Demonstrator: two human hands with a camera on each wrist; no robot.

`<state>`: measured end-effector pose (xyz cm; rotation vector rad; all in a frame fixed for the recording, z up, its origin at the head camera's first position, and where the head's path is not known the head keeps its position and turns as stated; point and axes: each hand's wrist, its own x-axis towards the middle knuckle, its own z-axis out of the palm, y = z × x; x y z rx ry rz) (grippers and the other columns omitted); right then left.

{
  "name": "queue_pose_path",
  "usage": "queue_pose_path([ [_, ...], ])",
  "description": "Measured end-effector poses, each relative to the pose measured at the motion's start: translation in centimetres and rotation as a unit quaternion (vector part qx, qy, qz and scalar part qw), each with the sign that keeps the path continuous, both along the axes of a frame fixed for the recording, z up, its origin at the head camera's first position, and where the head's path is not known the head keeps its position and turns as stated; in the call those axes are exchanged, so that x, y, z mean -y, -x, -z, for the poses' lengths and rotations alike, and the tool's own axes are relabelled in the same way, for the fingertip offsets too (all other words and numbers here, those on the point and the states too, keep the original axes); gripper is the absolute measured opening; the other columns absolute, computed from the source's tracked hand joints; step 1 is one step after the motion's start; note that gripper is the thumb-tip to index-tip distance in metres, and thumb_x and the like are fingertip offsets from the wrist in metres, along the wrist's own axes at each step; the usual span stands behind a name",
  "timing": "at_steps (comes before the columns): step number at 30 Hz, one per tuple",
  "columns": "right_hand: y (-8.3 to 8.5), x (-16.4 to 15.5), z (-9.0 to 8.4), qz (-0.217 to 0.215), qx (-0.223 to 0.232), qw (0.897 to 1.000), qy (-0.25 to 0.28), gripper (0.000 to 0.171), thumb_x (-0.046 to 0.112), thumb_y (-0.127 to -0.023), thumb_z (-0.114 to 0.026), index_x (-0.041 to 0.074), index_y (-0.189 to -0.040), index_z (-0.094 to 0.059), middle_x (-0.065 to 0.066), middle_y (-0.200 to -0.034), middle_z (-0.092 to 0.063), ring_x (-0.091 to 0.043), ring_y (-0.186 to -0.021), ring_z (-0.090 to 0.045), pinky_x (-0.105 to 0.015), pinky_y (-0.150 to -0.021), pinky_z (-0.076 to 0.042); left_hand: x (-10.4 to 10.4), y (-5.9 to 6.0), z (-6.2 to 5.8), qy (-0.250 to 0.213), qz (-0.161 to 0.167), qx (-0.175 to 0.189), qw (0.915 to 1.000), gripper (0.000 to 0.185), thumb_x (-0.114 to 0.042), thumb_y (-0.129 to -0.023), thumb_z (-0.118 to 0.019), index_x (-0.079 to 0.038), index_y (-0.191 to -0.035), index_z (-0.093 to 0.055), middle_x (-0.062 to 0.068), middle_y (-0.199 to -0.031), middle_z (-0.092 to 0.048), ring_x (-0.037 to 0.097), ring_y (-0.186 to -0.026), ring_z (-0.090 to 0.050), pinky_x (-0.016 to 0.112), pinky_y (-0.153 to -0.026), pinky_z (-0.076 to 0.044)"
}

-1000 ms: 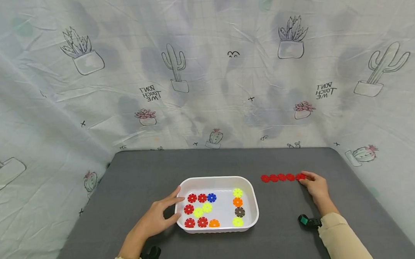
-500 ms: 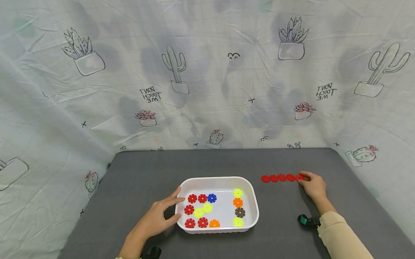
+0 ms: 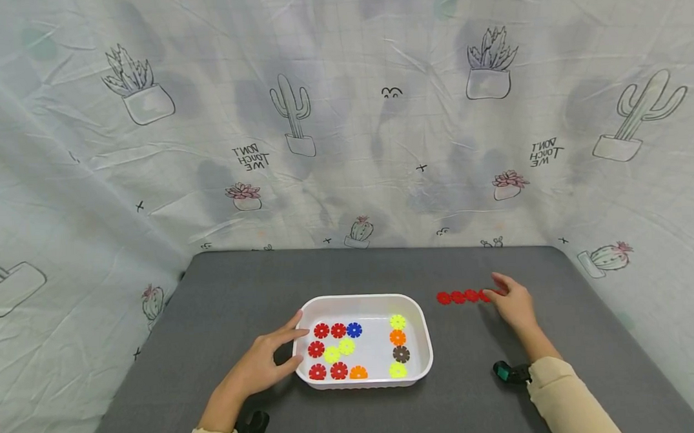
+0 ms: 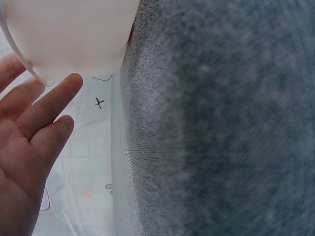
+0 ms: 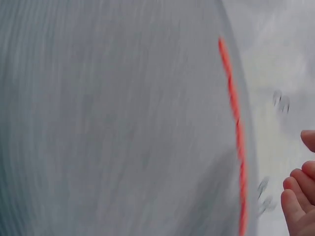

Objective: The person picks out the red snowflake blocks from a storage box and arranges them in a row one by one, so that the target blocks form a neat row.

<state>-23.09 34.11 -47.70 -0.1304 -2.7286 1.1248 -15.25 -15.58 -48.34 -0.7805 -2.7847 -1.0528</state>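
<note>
Head view: on the grey bench (image 3: 349,271), the left hand (image 3: 266,362) rests at the left rim of the white plastic tray (image 3: 376,351), fingers loosely spread; colored snowflake discs (image 3: 339,370) lie inside. Right of the tray, the right hand (image 3: 512,303) covers one end of a row of red snowflake discs (image 3: 471,295).

Left wrist view: nearly straight fingers (image 4: 54,103) at the tray's edge.

Right wrist view: thumb and fingers apart, gripping nothing, the blurred red row alongside.

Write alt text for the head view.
A person's left hand rests on the rim of a white tray of multicolored discs, while the right hand is at the right end of a row of red discs on a gray table. Cactus-print cloth hangs behind.
</note>
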Motion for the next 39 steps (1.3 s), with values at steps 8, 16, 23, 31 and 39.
queue_pose_path([
  [8,-0.5,4.7,-2.2,-0.107,-0.011,0.992,0.063,0.062,0.033,-0.085,-0.059,0.003,-0.135,-0.037,-0.02,-0.137,-0.04,-0.038,-0.123,-0.039,-0.047,-0.095,-0.04,0.1,-0.1,0.3,0.003,-0.008,0.001,1.0,0.046,-0.028,-0.081,-0.064,-0.019,-0.125,-0.054,-0.003,-0.144,-0.031,0.018,-0.125,-0.042,0.048,-0.094,-0.041],
  [16,-1.9,10.0,-3.9,-0.207,-0.05,0.971,0.106,0.053,0.018,-0.083,-0.063,0.002,-0.13,-0.043,-0.017,-0.132,-0.046,-0.033,-0.121,-0.043,-0.044,-0.097,-0.038,0.1,-0.2,0.3,0.001,0.0,0.004,1.0,0.046,-0.029,-0.082,-0.062,-0.017,-0.125,-0.054,-0.001,-0.145,-0.031,0.02,-0.125,-0.041,0.049,-0.094,-0.04],
  [23,-4.5,15.1,-6.4,-0.296,-0.039,0.944,0.141,0.049,0.006,-0.082,-0.062,-0.006,-0.126,-0.044,-0.024,-0.129,-0.046,-0.039,-0.119,-0.043,-0.049,-0.098,-0.035,0.2,-0.2,0.3,0.002,-0.001,0.006,1.0,0.046,-0.029,-0.081,-0.062,-0.017,-0.125,-0.054,-0.002,-0.145,-0.031,0.019,-0.125,-0.041,0.049,-0.094,-0.04],
  [31,-3.9,18.9,-2.7,-0.37,0.018,0.92,0.126,0.046,0.017,-0.083,-0.063,0.004,-0.125,-0.048,-0.014,-0.127,-0.051,-0.024,-0.117,-0.049,-0.037,-0.097,-0.04,0.1,-0.2,0.4,0.012,-0.011,0.005,0.9999,0.045,-0.03,-0.082,-0.062,-0.018,-0.125,-0.054,-0.003,-0.145,-0.031,0.02,-0.125,-0.042,0.049,-0.094,-0.04],
  [39,-4.3,21.9,-1.1,-0.439,0.084,0.888,0.107,0.038,0.012,-0.082,-0.063,0.005,-0.118,-0.055,-0.013,-0.118,-0.058,-0.026,-0.108,-0.055,-0.04,-0.094,-0.043,0.1,-0.2,0.2,0.005,-0.007,0.008,0.9999,0.046,-0.03,-0.081,-0.062,-0.018,-0.125,-0.054,-0.003,-0.145,-0.031,0.019,-0.126,-0.04,0.048,-0.095,-0.039],
])
